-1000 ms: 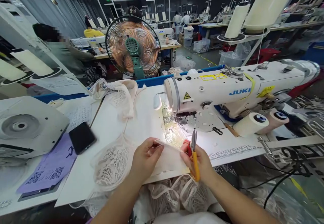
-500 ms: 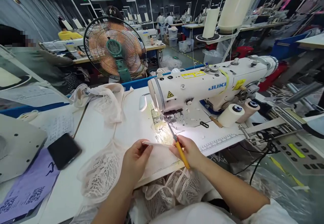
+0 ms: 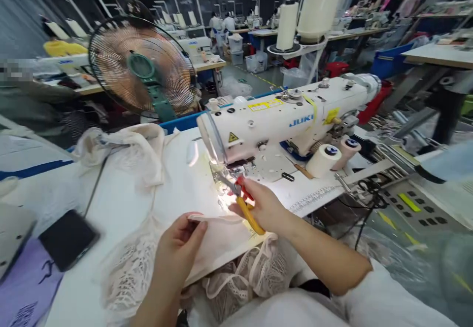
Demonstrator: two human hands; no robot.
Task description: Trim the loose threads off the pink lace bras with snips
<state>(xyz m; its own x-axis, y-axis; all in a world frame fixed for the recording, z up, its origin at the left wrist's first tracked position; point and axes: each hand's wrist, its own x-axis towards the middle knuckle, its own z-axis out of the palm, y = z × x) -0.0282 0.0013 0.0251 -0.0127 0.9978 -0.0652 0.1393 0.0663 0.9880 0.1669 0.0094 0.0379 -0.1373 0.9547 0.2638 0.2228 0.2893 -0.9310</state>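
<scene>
Head view: the right hand (image 3: pixel 264 208), closed around yellow-handled thread snips (image 3: pixel 242 201), has moved up toward the sewing machine (image 3: pixel 281 120) needle, away from the left hand (image 3: pixel 177 245), which still pinches the pale elastic strap (image 3: pixel 218 218), lace garment (image 3: pixel 129 268) trailing beneath on the surface (image 3: pixel 121 203).

Your white counter (image 3: pixel 177 189) is carrying a white sewing machine (image 3: pixel 281 117), which is throwing a bright patch of light onto the surface under its needle end. A printed ruler strip (image 3: pixel 314 199) is running along the near edge, to the right of that light. Two cream thread spools (image 3: pixel 325 159) are lying on their sides just beside the machine base. A pale lace garment (image 3: pixel 129 268) is draping over the near edge at left. A heap of pale fabric (image 3: pixel 136 152) is sitting farther back. A black phone (image 3: pixel 68 238) is lying flat at far left, touching a purple sheet (image 3: pixel 25 287).
</scene>
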